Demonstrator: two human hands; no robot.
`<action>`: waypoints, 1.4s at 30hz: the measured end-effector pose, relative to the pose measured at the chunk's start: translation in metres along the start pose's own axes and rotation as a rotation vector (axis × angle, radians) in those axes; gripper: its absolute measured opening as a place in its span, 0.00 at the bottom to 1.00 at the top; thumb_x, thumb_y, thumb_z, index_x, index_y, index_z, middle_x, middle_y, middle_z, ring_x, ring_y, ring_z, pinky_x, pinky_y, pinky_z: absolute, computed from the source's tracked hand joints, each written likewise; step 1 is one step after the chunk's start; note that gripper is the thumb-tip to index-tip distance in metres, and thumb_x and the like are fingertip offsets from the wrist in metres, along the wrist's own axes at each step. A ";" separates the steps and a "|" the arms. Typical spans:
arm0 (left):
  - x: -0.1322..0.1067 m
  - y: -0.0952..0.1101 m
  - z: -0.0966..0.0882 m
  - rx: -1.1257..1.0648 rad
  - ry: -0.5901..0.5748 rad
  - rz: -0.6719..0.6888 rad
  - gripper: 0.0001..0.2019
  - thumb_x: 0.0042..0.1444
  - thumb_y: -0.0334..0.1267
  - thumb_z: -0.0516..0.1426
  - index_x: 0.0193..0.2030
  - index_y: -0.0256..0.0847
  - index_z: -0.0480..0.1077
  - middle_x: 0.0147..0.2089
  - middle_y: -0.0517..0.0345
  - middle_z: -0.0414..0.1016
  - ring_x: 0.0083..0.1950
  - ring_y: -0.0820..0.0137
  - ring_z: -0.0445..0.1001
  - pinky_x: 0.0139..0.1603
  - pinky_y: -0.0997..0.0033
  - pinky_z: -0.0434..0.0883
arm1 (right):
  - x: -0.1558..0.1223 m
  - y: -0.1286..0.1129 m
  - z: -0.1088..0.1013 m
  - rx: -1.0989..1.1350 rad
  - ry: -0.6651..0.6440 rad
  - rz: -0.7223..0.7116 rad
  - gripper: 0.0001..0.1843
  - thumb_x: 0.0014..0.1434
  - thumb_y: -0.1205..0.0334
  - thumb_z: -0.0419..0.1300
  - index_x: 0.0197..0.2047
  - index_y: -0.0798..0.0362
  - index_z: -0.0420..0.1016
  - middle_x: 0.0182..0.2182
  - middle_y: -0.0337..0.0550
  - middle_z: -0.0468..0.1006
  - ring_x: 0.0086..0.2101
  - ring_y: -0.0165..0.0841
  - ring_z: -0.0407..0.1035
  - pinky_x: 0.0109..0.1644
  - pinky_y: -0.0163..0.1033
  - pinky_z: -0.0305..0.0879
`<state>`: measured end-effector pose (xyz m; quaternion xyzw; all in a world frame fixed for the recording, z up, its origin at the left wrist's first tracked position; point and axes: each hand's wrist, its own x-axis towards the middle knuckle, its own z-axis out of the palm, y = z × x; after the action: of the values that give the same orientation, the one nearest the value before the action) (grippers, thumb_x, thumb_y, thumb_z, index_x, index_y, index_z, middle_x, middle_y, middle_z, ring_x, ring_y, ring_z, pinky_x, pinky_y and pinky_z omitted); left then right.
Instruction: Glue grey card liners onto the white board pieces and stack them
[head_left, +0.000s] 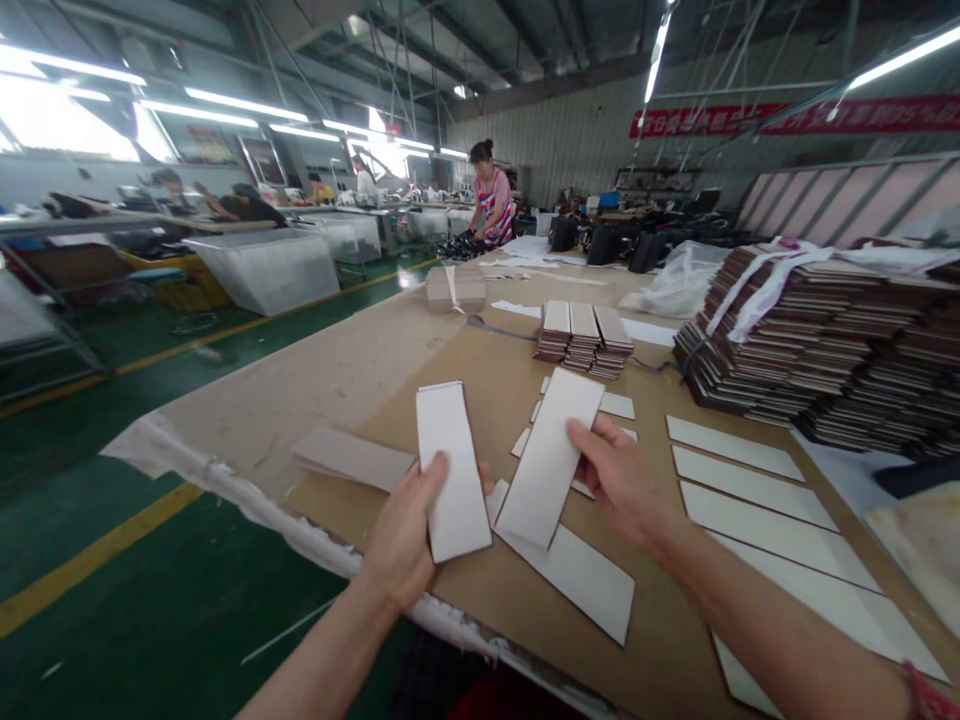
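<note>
My left hand [401,540] is closed round a few stacked white rectangular panels [454,430], with the thumb across their top face. To its right, my right hand [626,480] pinches one edge of another white panel [551,450], which is tilted above the table. Under it lies a loose white panel [596,590]. Smaller white pieces [619,405] are partly hidden behind the raised panel. A greyish strip [349,455] rests to the left of my left hand. Several white panels [772,530] are laid out in a row by my right forearm.
Small bundles of panels [585,340] stand farther back on the brown-covered table [442,350]. Tall piles of dark-edged boards [832,340] rise at the right. A person [491,200] works at the far end. Translucent bins [262,270] stand on the green floor at left.
</note>
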<state>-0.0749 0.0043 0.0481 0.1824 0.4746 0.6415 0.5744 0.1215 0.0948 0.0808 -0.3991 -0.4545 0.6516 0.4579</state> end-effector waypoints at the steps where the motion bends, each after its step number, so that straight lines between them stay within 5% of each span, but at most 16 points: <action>1: 0.001 0.005 -0.007 -0.019 0.021 0.006 0.22 0.61 0.42 0.59 0.59 0.35 0.67 0.49 0.38 0.80 0.42 0.57 0.82 0.32 0.64 0.80 | 0.004 -0.008 -0.009 0.013 0.058 -0.042 0.19 0.49 0.49 0.70 0.41 0.49 0.76 0.34 0.37 0.81 0.33 0.33 0.72 0.39 0.39 0.71; 5: 0.007 0.016 -0.031 0.014 0.081 0.091 0.20 0.59 0.35 0.61 0.58 0.36 0.69 0.51 0.41 0.80 0.43 0.59 0.82 0.32 0.65 0.81 | 0.002 -0.014 -0.026 -0.163 0.057 0.038 0.22 0.49 0.51 0.70 0.47 0.46 0.74 0.31 0.33 0.79 0.25 0.29 0.68 0.28 0.34 0.66; 9: 0.007 0.009 -0.033 0.022 0.110 0.109 0.21 0.54 0.35 0.65 0.55 0.37 0.72 0.46 0.46 0.82 0.38 0.62 0.82 0.29 0.68 0.81 | -0.031 0.019 -0.006 -0.451 -0.297 0.177 0.17 0.59 0.53 0.60 0.50 0.49 0.72 0.33 0.37 0.79 0.25 0.29 0.67 0.26 0.34 0.61; 13: 0.007 0.006 -0.027 0.010 0.129 0.099 0.20 0.50 0.34 0.67 0.50 0.34 0.74 0.40 0.49 0.82 0.32 0.65 0.81 0.27 0.71 0.79 | -0.052 0.049 0.014 -0.786 -0.533 0.035 0.12 0.62 0.61 0.56 0.48 0.50 0.75 0.38 0.40 0.80 0.36 0.35 0.72 0.39 0.38 0.65; 17: 0.007 0.009 -0.033 0.032 0.163 0.072 0.19 0.51 0.32 0.66 0.50 0.35 0.74 0.37 0.49 0.82 0.30 0.65 0.80 0.27 0.68 0.80 | -0.050 0.049 0.007 -0.974 -0.525 -0.089 0.14 0.62 0.64 0.56 0.49 0.51 0.76 0.44 0.44 0.80 0.45 0.39 0.72 0.50 0.43 0.64; 24: 0.009 0.006 -0.036 0.054 0.183 0.064 0.24 0.46 0.33 0.69 0.52 0.37 0.74 0.36 0.50 0.82 0.29 0.64 0.80 0.29 0.67 0.80 | -0.043 0.045 -0.001 -1.028 -0.548 -0.160 0.15 0.63 0.65 0.56 0.53 0.49 0.75 0.45 0.42 0.79 0.45 0.38 0.72 0.51 0.41 0.66; 31: 0.004 0.009 -0.029 0.089 0.152 0.113 0.36 0.38 0.36 0.73 0.57 0.38 0.71 0.38 0.50 0.83 0.31 0.61 0.81 0.30 0.65 0.80 | -0.045 0.054 -0.003 -1.249 -0.494 -0.546 0.17 0.66 0.63 0.55 0.56 0.54 0.74 0.55 0.51 0.72 0.55 0.41 0.64 0.62 0.48 0.61; 37: 0.001 0.008 -0.024 0.152 0.080 0.156 0.31 0.42 0.38 0.72 0.55 0.38 0.71 0.40 0.50 0.83 0.35 0.61 0.81 0.34 0.65 0.79 | -0.053 0.069 -0.028 -1.465 -0.483 -0.334 0.37 0.62 0.47 0.60 0.69 0.55 0.60 0.70 0.54 0.52 0.69 0.56 0.41 0.69 0.67 0.42; 42: -0.011 0.003 0.001 0.199 -0.040 0.100 0.26 0.42 0.40 0.72 0.49 0.40 0.74 0.39 0.51 0.83 0.35 0.59 0.81 0.35 0.64 0.78 | -0.047 0.040 -0.014 -1.026 -0.413 -0.246 0.33 0.64 0.47 0.55 0.68 0.51 0.61 0.70 0.52 0.55 0.68 0.49 0.47 0.70 0.60 0.45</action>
<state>-0.0732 -0.0047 0.0543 0.2750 0.5147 0.6152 0.5301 0.1375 0.0460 0.0433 -0.3792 -0.8361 0.3536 0.1794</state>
